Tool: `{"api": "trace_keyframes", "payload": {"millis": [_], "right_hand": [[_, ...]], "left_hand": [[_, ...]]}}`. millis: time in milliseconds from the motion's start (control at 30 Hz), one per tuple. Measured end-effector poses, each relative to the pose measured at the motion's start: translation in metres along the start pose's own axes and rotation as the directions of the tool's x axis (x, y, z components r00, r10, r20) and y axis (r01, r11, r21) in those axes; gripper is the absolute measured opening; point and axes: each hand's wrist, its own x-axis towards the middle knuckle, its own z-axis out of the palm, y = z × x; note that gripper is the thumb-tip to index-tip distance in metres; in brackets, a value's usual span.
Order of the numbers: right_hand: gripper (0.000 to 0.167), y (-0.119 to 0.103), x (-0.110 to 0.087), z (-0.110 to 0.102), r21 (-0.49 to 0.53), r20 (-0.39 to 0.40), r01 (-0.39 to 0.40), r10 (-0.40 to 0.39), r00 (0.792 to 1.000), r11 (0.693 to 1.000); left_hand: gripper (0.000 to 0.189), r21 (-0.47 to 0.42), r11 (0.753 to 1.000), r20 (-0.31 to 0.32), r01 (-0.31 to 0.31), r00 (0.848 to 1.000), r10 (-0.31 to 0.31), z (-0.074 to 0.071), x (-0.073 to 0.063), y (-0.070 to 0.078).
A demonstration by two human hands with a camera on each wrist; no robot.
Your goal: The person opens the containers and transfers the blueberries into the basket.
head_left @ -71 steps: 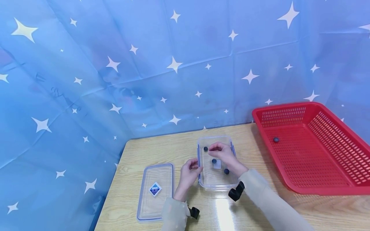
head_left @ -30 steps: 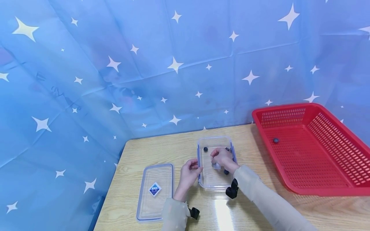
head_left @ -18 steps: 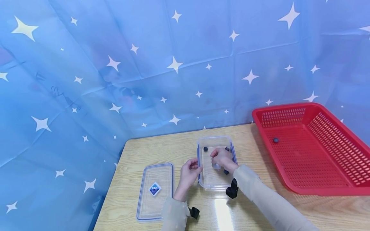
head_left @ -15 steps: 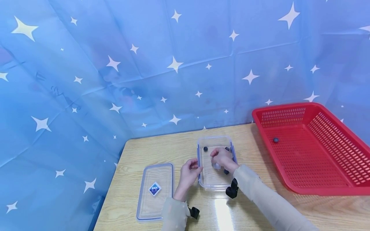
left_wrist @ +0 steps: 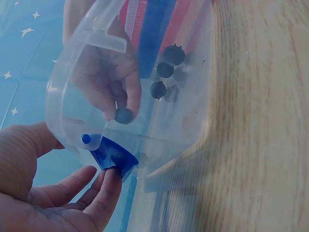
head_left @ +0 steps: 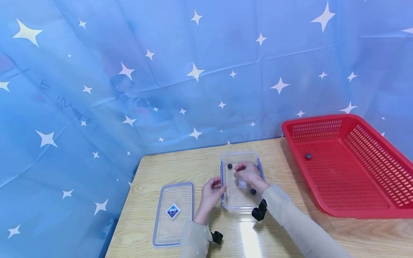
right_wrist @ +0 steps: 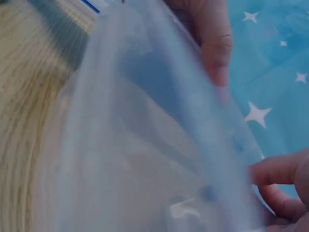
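Note:
A clear plastic food container (head_left: 238, 208) with blue latches stands lidless on the table. My left hand (head_left: 211, 193) holds its left wall, with fingers at the blue latch (left_wrist: 116, 157) in the left wrist view. Inside the container, my right hand (head_left: 250, 174) pinches a blueberry (left_wrist: 124, 115) between thumb and fingertips, over the floor. Another blueberry (head_left: 229, 166) lies near the far left corner, and one more blueberry (head_left: 253, 191) near the right wall. Several blueberries (left_wrist: 165, 70) show through the plastic in the left wrist view. The right hand and wrist hide part of the floor.
The container's lid (head_left: 174, 229), with a blue diamond sticker, lies flat at the left. At the right stands a big red basket (head_left: 326, 208) with one blueberry (head_left: 308, 156) in it. A blue star-patterned cloth (head_left: 193, 89) hangs behind the table.
My right hand has come down over the blueberry in the middle of the container, pinched it and risen slightly. The left hand has stayed in place.

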Motion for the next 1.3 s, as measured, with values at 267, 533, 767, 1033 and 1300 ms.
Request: {"api": "trace_keyframes", "payload": {"millis": [267,533,767,1033,1300], "right_hand": [[0.022,-0.011,-0.003,-0.009,0.098,-0.049,0.070,-0.065,0.997,0.993],[0.024,-0.025,-0.011,-0.027,0.125,-0.063,0.138,-0.130,0.989,0.983],[0.024,-0.032,-0.018,-0.041,0.154,-0.082,0.182,-0.171,0.982,0.971],[0.025,-0.037,-0.026,-0.055,0.173,-0.114,0.240,-0.223,0.968,0.955],[0.026,-0.040,-0.034,-0.068,0.193,-0.127,0.264,-0.242,0.962,0.945]], "left_hand": [[0.035,0.001,1.000,0.003,0.003,1.000,-0.003,0.000,-0.001,0.002],[0.034,-0.003,0.997,0.012,-0.082,0.997,0.082,-0.001,-0.001,-0.005],[0.035,-0.002,1.000,0.018,-0.007,1.000,0.007,-0.004,-0.018,0.041],[0.035,-0.009,1.000,0.018,0.008,1.000,-0.008,-0.002,-0.010,0.022],[0.037,-0.007,1.000,0.012,0.028,1.000,-0.027,0.000,-0.001,0.000]]}}
